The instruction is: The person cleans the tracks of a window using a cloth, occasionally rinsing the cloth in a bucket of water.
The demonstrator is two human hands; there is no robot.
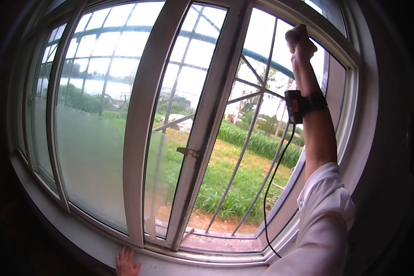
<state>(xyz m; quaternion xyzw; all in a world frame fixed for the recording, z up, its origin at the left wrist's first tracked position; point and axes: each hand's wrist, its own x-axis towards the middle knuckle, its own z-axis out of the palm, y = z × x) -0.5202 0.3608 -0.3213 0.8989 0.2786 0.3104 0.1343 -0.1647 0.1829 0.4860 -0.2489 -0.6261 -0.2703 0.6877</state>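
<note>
My right arm reaches up before the open part of a sliding window, and my right hand is at the upper window frame. Its fingers look bent; glare and distance hide whether something is in them. Palm down on the white windowsill, my left hand rests with its fingers a little apart, holding nothing. To the left of the opening stands the sliding sash, with a metal latch on its dirty, dark-streaked edge. The glass pane farther left is clouded in its lower half.
Metal security bars cross the opening outside. A black box on a strap sits on my right forearm, and its black cable hangs down past the sill. Grass and trees lie beyond. The wall at right is dark.
</note>
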